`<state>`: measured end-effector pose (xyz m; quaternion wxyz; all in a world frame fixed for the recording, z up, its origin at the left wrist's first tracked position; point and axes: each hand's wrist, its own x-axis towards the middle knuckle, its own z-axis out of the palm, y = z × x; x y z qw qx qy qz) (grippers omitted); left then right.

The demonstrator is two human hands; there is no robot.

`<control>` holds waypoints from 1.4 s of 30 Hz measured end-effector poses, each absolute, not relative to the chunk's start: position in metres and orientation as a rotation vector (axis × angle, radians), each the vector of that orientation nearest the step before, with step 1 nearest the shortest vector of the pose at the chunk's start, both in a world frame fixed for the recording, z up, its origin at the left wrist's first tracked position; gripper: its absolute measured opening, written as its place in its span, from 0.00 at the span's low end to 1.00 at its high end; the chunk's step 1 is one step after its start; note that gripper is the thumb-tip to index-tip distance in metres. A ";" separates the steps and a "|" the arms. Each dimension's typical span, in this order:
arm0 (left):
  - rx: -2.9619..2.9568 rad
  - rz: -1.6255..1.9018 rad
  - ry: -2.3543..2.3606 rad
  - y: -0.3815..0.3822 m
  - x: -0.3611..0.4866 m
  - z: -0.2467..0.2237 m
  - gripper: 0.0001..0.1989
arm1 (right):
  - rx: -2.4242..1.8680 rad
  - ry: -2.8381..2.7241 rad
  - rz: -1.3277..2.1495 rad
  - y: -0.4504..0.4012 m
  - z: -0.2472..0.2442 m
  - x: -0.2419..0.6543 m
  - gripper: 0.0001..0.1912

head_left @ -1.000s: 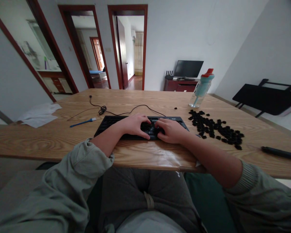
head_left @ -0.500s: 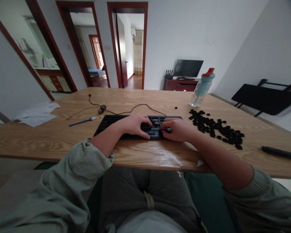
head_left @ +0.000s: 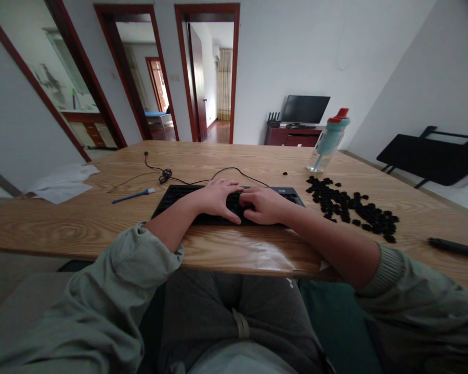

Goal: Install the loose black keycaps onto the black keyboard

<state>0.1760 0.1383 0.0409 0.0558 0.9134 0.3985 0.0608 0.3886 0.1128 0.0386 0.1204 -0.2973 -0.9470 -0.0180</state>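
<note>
A black keyboard (head_left: 172, 197) lies near the front edge of the wooden table (head_left: 113, 228). My left hand (head_left: 218, 200) rests over its middle with thumb and fingers spread apart, holding nothing that shows. Close beside it, on the right, my right hand (head_left: 267, 205) is over the keys with its fingers curled in; whatever they hold, if anything, is hidden. To the right of the keyboard lies a loose pile of small black keycaps (head_left: 335, 200), and one lone black piece (head_left: 285, 173) sits behind it.
A clear bottle with a red lid (head_left: 325, 145) stands behind the pile. A blue brush (head_left: 132, 196), a coiled cable (head_left: 165, 175) and white paper (head_left: 64, 184) lie to the left. At the right edge is a black pen-like tool (head_left: 456, 248).
My right hand has moved left across the keyboard, up to my left hand. The small dark piece seen at its fingers before no longer shows. My left hand has barely moved.
</note>
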 end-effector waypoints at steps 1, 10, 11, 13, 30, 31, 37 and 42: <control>2.769 0.189 1.211 0.140 0.176 0.039 0.52 | -0.875 -2.762 -0.065 0.114 0.037 0.386 0.10; 2.748 0.155 1.239 0.143 0.176 0.035 0.54 | -0.779 -2.800 -0.179 0.123 0.026 0.377 0.14; 2.750 0.153 1.240 0.143 0.176 0.035 0.54 | -0.755 -2.818 -0.193 0.123 0.026 0.377 0.14; 2.747 0.145 1.244 0.142 0.176 0.036 0.55 | -0.748 -2.835 -0.213 0.123 0.026 0.378 0.15; 2.683 0.099 1.200 0.131 0.174 0.050 0.51 | -1.343 -2.509 0.214 0.109 0.055 0.450 0.14; 2.686 0.107 1.189 0.130 0.175 0.050 0.50 | -1.356 -2.546 0.219 0.107 0.053 0.448 0.14; 2.744 0.169 1.089 0.124 0.184 0.049 0.46 | -1.269 -2.706 0.143 0.100 0.047 0.429 0.11; 2.785 0.127 1.056 0.125 0.187 0.046 0.46 | -1.402 -2.691 0.072 0.102 0.047 0.422 0.11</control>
